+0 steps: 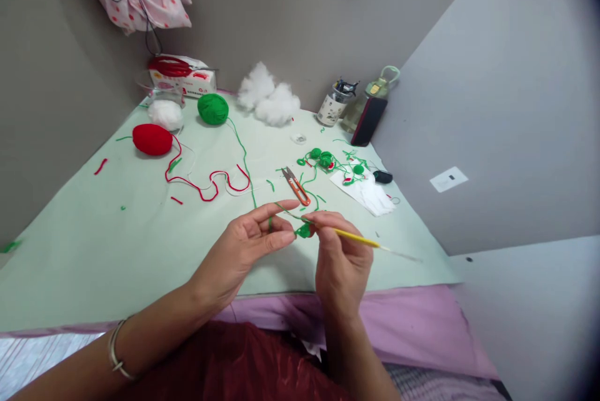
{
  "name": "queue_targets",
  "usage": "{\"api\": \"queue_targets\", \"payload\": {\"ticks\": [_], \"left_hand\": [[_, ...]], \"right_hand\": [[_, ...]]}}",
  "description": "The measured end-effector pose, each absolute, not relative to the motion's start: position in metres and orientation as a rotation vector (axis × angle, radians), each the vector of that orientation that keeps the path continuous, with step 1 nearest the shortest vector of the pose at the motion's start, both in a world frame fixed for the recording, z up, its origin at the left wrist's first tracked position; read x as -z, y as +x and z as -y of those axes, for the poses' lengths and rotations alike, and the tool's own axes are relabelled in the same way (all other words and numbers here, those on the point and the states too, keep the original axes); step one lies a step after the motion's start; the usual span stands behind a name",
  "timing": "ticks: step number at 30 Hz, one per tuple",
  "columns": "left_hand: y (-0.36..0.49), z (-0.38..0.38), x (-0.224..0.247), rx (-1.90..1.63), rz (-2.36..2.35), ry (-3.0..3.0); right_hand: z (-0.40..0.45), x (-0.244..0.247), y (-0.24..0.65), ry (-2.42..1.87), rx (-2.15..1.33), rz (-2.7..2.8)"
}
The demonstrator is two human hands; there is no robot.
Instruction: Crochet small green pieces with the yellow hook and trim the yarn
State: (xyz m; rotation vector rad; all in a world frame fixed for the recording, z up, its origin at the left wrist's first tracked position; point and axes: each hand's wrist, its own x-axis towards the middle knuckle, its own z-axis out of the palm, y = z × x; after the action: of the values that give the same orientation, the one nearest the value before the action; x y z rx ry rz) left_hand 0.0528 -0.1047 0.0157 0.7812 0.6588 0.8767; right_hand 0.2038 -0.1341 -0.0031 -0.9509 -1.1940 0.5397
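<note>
Between my two hands is a small green crochet piece (304, 230). My left hand (250, 232) pinches its left edge between thumb and a finger, with the index finger stretched out and green yarn running over it. In my right hand (342, 257) is a crochet hook (359, 237) with a yellow handle, held like a pen; its tip end is at the green piece and its pale rear end points right. From the left hand, the working yarn (246, 163) leads back to a green yarn ball (212, 109). Orange thread snips (296, 187) lie just beyond the hands.
Red yarn (152, 139) and white yarn (165, 114) balls sit at the left, loose strands trailing. White stuffing (269, 98) lies at the back. Small green crocheted pieces (323, 158) and white paper (365, 192) are at right, near a pen cup (330, 110), bottle and propped phone (369, 122).
</note>
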Motion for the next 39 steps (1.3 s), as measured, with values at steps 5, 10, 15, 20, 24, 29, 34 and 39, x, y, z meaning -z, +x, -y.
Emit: {"api": "queue_targets", "payload": {"ticks": [5, 10, 15, 20, 24, 29, 34, 39], "left_hand": [[0.047, 0.103, -0.021, -0.877, -0.671, 0.800], [0.043, 0.103, -0.021, -0.871, -0.672, 0.848], [0.043, 0.103, -0.022, -0.877, -0.686, 0.860], [0.042, 0.102, -0.018, -0.904, -0.713, 0.907], [0.042, 0.104, -0.014, -0.950, -0.718, 0.948], [0.047, 0.107, -0.016, -0.974, -0.684, 0.832], [0.049, 0.105, -0.017, -0.807, -0.560, 0.556], [0.048, 0.103, -0.017, -0.838, -0.592, 0.570]], "right_hand": [[0.131, -0.005, 0.208, -0.868, -0.822, 1.058], [0.133, -0.009, 0.209, -0.840, -0.873, 1.067], [0.136, -0.008, 0.211, -0.896, -0.813, 1.133], [0.141, -0.011, 0.209, -0.960, -0.674, 1.238], [0.147, -0.011, 0.207, -1.000, -0.430, 1.404], [0.151, 0.005, 0.206, -0.997, 0.102, 1.763], [0.147, 0.008, 0.205, -1.027, 0.135, 1.693], [0.140, -0.003, 0.206, -0.905, -0.430, 1.282]]}}
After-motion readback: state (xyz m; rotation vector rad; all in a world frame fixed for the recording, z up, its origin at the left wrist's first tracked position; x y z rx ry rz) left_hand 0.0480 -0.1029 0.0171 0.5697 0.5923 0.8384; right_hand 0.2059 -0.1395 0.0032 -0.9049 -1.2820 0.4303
